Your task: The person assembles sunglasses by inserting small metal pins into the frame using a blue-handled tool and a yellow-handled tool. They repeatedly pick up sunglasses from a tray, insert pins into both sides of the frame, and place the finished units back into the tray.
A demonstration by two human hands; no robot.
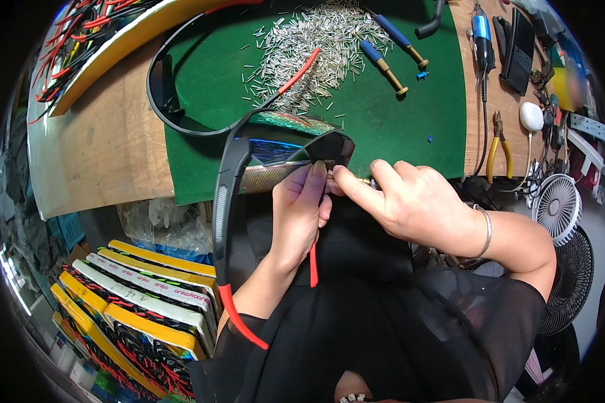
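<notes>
My left hand point(299, 211) is closed, thumb and fingers pinching a pair of black wraparound sunglasses point(227, 201) with red temple tips near one hinge. The sunglasses' dark lens and blue-green reflective lens face up over the mat's near edge. Close beside it, my right hand point(417, 201) is closed, its forefinger pressed to the same hinge. A short brass-coloured tool point(372, 182) shows between the right fingers; most of it is hidden. Behind them, another black frame with red tips point(156, 80) lies on the green mat point(417, 134).
A heap of small metal pins point(316, 50) lies on the mat beside two blue-handled screwdrivers point(383, 67). Yellow-handled cutters point(499, 148) and a blue electric screwdriver point(481, 33) lie at right. Foam-edged racks of glasses point(148, 269) stand lower left. A white fan point(556, 208) stands right.
</notes>
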